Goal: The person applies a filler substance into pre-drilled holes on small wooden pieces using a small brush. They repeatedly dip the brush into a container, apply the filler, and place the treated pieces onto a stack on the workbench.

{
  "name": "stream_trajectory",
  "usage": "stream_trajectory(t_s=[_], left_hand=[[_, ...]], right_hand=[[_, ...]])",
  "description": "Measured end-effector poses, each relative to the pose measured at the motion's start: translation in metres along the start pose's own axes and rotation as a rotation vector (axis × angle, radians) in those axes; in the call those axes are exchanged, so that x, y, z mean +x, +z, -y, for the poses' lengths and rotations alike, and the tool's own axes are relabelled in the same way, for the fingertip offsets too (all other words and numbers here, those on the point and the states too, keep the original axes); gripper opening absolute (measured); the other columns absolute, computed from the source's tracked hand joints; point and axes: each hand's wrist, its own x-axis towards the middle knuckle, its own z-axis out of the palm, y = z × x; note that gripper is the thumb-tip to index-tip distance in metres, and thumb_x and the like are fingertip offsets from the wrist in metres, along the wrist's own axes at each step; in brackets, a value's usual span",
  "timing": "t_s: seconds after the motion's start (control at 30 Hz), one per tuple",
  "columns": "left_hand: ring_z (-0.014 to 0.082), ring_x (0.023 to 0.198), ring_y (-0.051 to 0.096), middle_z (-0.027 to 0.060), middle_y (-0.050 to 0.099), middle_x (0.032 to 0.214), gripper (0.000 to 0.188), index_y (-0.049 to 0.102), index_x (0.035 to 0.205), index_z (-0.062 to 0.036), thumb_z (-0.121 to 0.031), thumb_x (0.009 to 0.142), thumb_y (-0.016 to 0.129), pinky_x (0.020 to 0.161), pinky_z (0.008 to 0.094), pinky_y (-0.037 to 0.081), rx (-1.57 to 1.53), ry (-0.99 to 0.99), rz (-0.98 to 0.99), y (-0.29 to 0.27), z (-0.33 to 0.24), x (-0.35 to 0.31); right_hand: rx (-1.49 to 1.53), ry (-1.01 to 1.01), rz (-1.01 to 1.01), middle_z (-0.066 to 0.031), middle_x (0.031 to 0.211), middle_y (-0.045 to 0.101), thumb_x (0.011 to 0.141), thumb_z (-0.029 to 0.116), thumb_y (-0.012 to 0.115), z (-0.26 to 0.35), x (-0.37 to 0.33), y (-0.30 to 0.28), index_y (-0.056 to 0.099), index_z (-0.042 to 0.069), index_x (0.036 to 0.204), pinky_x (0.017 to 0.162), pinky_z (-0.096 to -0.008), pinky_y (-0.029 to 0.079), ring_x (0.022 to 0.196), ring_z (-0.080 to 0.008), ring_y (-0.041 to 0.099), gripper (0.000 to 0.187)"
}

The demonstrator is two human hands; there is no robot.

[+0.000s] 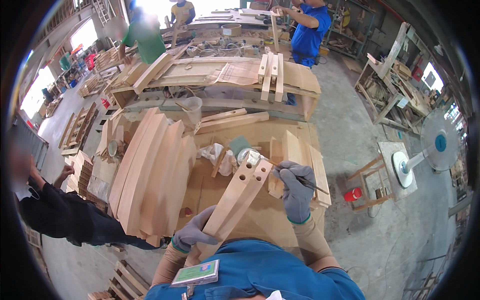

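My left hand [196, 231], in a grey glove, is closed around the lower part of two pale wooden bars [232, 202] lying side by side. They slant up and away from me, and their far ends have round drilled holes. My right hand [298, 191], also gloved, grips a thin dark stick [316, 187] whose tip points left, close to the drilled ends; whether it touches them I cannot tell. Just beyond the bars is a small round container [245, 153] with white stuff in it, partly hidden. Crumpled white plastic [227, 164] lies to its left.
Stacked curved boards [150, 175] rise on the left of my workbench [250, 227]; more timber [292, 155] stands right. A translucent bucket [192, 109] is at the back. Beyond is another bench [195, 75] with people around it. A person in dark clothes [75, 215] is left, a fan [435, 142] right.
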Motion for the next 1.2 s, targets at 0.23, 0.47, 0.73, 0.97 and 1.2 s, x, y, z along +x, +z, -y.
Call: stream_trajectory(t_s=[0.23,0.47,0.73,0.97,1.2], left_hand=[[0.0188,0.125,0.042,0.0086,0.048,0.134,0.099,0.037,0.14,-0.0005,-0.003,0.05,0.079,0.107,0.0315,0.028,-0.012,0.013,0.019,0.002,0.001,-0.001],[0.0197,0.125,0.042,0.009,0.049,0.134,0.099,0.038,0.14,-0.0001,-0.005,0.049,0.077,0.108,0.0313,0.028,-0.033,0.021,0.009,-0.001,0.006,-0.003],[0.0198,0.124,0.043,0.0085,0.049,0.133,0.099,0.038,0.14,0.0002,-0.007,0.049,0.076,0.107,0.0311,0.028,0.022,0.036,-0.028,0.0,0.003,-0.003],[0.0189,0.124,0.043,0.0079,0.049,0.132,0.095,0.038,0.14,-0.0004,-0.004,0.053,0.076,0.106,0.0307,0.03,-0.007,0.044,-0.06,-0.004,0.015,-0.002],[0.0162,0.119,0.048,0.007,0.052,0.128,0.093,0.037,0.141,-0.0016,0.002,0.056,0.076,0.099,0.03,0.039,0.024,-0.005,-0.129,0.013,0.0,0.003]], right_hand=[[-0.051,-0.093,0.092,-0.0177,0.1,0.061,0.081,-0.015,0.053,0.0,0.001,-0.002,0.051,0.0,0.088,0.086,-0.0352,0.055,0.094,-0.0255,0.064,0.017],[-0.167,-0.137,0.157,-0.0172,0.097,0.062,0.073,-0.024,0.057,-0.003,-0.006,-0.006,0.049,0.001,0.08,0.082,-0.0403,0.058,0.094,-0.0282,0.064,0.027],[-0.109,-0.055,0.215,-0.0169,0.096,0.062,0.073,-0.024,0.058,-0.007,-0.019,-0.003,0.048,0.002,0.08,0.079,-0.0394,0.058,0.091,-0.0289,0.065,0.028],[0.098,0.251,0.059,-0.0155,0.094,0.062,0.085,-0.01,0.055,0.0,-0.016,0.009,0.05,0.0,0.084,0.075,-0.0343,0.058,0.083,-0.0235,0.066,0.011],[-0.35,0.227,0.346,-0.0082,0.079,0.064,0.09,0.006,0.058,0.055,0.063,0.029,0.053,0.001,0.083,0.064,-0.026,0.054,0.069,-0.0132,0.063,0.01]])
